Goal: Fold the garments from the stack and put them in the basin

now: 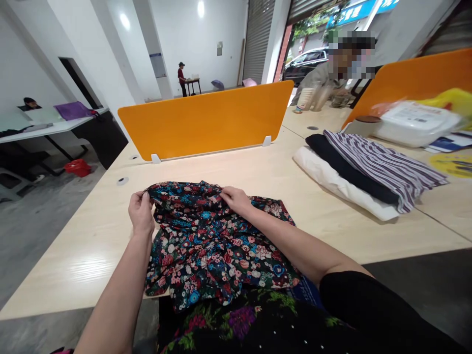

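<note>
A dark floral garment (217,246) with red, blue and pink flowers lies spread and wrinkled on the light wood table (84,226), its near edge hanging over the front. My left hand (141,211) pinches its far left corner between thumb and fingers. Closed on the far edge, right of the middle, is my right hand (236,200). The cloth between both hands is gathered in folds. Its exact kind of garment I cannot make out.
An orange divider (206,123) stands along the table's back. To the right lie folded clothes: striped (383,164), dark (346,167) and white (339,184). Beyond them is a white plastic container (416,123). A person (320,81) sits across, near paper cups (305,98).
</note>
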`<action>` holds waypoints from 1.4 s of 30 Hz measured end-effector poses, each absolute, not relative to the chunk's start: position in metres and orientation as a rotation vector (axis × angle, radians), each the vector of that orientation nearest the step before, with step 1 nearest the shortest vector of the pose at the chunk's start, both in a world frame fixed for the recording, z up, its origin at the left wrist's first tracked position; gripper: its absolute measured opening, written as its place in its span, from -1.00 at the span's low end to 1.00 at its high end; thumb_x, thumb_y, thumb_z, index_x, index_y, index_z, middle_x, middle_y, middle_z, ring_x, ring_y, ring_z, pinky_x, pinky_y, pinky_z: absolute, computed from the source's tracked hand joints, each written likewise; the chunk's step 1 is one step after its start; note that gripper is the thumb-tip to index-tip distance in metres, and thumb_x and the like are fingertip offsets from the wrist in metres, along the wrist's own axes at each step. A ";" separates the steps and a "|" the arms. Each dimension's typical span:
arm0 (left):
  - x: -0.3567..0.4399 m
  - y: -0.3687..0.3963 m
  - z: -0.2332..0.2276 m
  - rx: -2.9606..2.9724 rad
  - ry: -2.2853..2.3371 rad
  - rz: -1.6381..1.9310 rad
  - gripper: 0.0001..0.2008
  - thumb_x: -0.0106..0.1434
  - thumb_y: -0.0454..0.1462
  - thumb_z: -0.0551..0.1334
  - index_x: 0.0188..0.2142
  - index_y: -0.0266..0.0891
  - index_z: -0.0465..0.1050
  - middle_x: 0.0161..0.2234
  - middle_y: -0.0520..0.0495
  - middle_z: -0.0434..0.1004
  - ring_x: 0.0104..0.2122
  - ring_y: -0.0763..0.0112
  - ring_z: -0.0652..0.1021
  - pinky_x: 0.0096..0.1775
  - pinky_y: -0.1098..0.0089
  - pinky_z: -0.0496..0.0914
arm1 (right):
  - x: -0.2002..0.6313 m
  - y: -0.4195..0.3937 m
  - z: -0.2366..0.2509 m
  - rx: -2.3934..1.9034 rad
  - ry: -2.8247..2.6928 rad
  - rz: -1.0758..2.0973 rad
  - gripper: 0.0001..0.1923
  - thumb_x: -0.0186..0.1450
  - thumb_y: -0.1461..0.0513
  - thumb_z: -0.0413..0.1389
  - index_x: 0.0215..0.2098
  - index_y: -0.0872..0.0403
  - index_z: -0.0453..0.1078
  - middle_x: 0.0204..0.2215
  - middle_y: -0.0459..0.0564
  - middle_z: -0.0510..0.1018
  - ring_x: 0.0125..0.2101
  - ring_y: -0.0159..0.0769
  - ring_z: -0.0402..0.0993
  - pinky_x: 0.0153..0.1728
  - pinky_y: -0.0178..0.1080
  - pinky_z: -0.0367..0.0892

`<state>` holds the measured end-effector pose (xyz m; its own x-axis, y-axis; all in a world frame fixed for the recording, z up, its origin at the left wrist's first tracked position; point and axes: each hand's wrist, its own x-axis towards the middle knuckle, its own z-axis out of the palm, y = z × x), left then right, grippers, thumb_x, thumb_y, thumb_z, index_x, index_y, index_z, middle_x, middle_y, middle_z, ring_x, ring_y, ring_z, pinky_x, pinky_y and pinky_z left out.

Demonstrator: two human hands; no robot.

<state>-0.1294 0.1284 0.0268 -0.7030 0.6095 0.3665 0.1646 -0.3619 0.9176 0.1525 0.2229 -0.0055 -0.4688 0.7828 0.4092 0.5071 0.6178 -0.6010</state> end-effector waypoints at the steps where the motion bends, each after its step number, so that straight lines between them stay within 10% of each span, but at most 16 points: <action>1: -0.131 0.131 0.032 1.067 1.564 2.175 -0.81 0.13 -0.18 0.18 -0.33 -0.22 0.25 -0.38 0.06 0.40 -0.36 0.54 0.47 -0.20 0.42 0.44 | 0.152 0.227 -0.002 -1.030 -2.023 0.539 -0.74 0.31 0.13 -0.04 -0.47 0.05 0.34 -0.46 -0.03 0.47 -0.36 -0.27 0.37 -0.25 -0.25 0.28; 8: -0.150 0.149 0.052 1.309 1.889 2.134 -0.75 0.17 -0.21 0.15 -0.16 -0.25 0.30 -0.18 -0.08 0.43 -0.22 0.42 0.49 -0.07 0.33 0.41 | 0.161 0.272 0.031 -1.026 -1.492 0.553 -0.77 0.25 0.08 -0.03 -0.47 0.03 0.24 -0.52 -0.11 0.39 -0.40 -0.29 0.33 -0.28 -0.26 0.28; 22: -0.096 0.069 -0.019 2.277 2.185 0.392 -0.53 0.29 -0.03 0.09 0.11 -0.20 0.29 0.19 -0.20 0.29 0.23 0.08 0.20 0.20 0.05 0.16 | 0.168 0.207 -0.008 -1.041 -2.141 0.552 -0.76 0.22 0.31 -0.03 -0.27 0.05 0.47 -0.28 -0.02 0.59 -0.21 -0.20 0.47 -0.13 -0.19 0.29; 32: -0.088 0.039 -0.013 2.310 2.291 0.830 -0.64 0.35 -0.29 -0.05 0.08 -0.31 0.28 0.11 -0.31 0.35 0.17 0.13 0.31 0.18 0.04 0.23 | 0.189 0.238 -0.028 -1.023 -1.952 0.607 -0.64 0.26 0.12 0.06 -0.01 0.04 0.43 -0.03 0.02 0.52 0.00 -0.18 0.41 0.07 -0.11 0.28; 42: -0.061 -0.008 -0.042 2.366 2.016 0.699 -0.56 0.21 -0.48 -0.06 0.05 -0.30 0.30 0.10 -0.25 0.38 0.14 0.23 0.37 0.17 0.13 0.30 | 0.221 0.244 -0.005 -1.596 -1.892 0.071 -0.64 0.27 0.43 -0.11 -0.11 0.19 0.45 -0.14 0.18 0.44 -0.15 -0.21 0.38 -0.05 -0.22 0.29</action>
